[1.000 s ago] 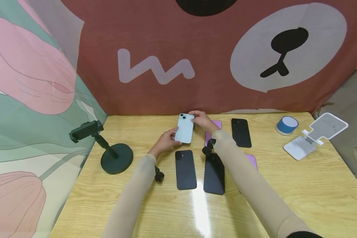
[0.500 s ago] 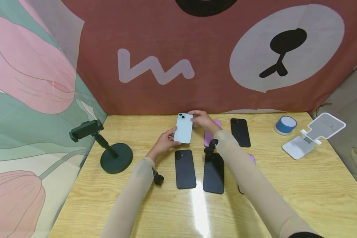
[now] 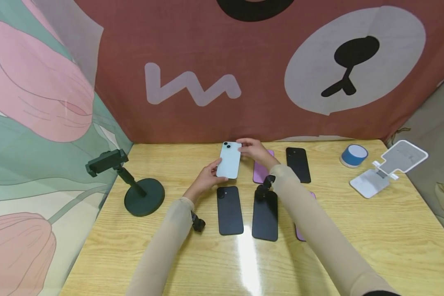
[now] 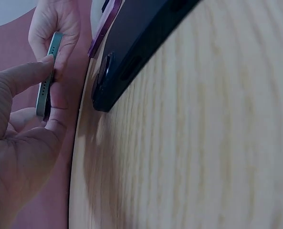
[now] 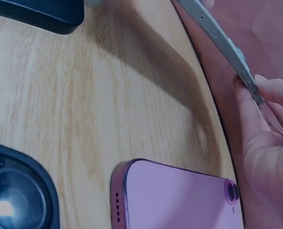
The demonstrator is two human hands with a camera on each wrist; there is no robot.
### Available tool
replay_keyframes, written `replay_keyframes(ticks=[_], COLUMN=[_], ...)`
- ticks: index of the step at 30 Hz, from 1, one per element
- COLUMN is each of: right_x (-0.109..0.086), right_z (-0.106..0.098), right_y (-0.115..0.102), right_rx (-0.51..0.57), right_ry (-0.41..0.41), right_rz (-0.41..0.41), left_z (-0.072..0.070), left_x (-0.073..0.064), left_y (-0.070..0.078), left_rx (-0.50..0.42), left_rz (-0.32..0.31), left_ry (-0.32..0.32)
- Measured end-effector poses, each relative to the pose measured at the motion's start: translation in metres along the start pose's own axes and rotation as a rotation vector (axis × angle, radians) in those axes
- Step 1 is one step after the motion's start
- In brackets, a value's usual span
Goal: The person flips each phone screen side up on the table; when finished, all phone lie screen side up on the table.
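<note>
A light blue phone [image 3: 228, 160] is held by both hands near the table's back edge, its back with two camera lenses facing up. My left hand [image 3: 204, 179] pinches its lower left part, the thumb at the bottom end. On the upper right edge, my right hand [image 3: 254, 151] pinches it between thumb and fingers. Seen edge-on in the left wrist view, the phone [image 4: 48, 86] is off the table. In the right wrist view its side edge [image 5: 222, 45] with buttons shows, also raised.
Two dark phones [image 3: 230, 211] lie in front. A purple phone [image 3: 260, 170] and a black phone [image 3: 298, 164] lie to the right; another purple phone [image 3: 300, 234] is partly under my right sleeve. A black stand [image 3: 144, 197], blue-and-white cylinder [image 3: 355, 155] and white folding stand [image 3: 370, 185] flank them.
Both hands keep hold of the light blue phone, which has hardly moved. My right wrist has shifted slightly right, and the view has turned a little.
</note>
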State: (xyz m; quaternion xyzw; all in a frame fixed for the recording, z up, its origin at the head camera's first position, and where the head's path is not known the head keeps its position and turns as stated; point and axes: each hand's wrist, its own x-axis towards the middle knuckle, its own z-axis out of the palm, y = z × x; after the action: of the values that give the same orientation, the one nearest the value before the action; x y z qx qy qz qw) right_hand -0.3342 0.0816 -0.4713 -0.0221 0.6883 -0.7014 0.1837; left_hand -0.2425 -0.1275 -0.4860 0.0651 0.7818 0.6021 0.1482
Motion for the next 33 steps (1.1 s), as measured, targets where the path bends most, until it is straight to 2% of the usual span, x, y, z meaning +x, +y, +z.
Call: replay_keyframes(ticks=[4,7,13,16,23,29,33], right_x=[-0.002,-0.003,-0.008,-0.009,-0.013,-0.013,-0.013], right_z=[-0.001,-0.003,-0.004,-0.002,0.001,0.002,0.003], right_y=[0.000,0.000,0.001,0.001,0.000,0.000,0.000], right_rx=[0.006,0.007,0.032,0.051,0.083,0.122,0.143], right_ry=[-0.004,-0.013,-0.039,-0.051,-0.076,-0.085,-0.092], right_rz=[0.005,0.004,-0.021,-0.043,-0.071,-0.065,-0.074], left_z=[0.002,0.006,0.013,0.016,0.020,0.021,0.022], left_x=[0.000,0.000,-0.001,-0.002,-0.003,-0.005,-0.007], left_y=[0.001,0.003,0.005,0.005,0.004,0.004,0.004], left_rx=[0.007,0.059,0.238,0.263,0.320,0.502,0.560], left_rz=[0.013,0.008,-0.041,-0.038,0.030,0.115,0.161], left_ry=[-0.008,0.003,0.082,0.124,0.178,0.173,0.189])
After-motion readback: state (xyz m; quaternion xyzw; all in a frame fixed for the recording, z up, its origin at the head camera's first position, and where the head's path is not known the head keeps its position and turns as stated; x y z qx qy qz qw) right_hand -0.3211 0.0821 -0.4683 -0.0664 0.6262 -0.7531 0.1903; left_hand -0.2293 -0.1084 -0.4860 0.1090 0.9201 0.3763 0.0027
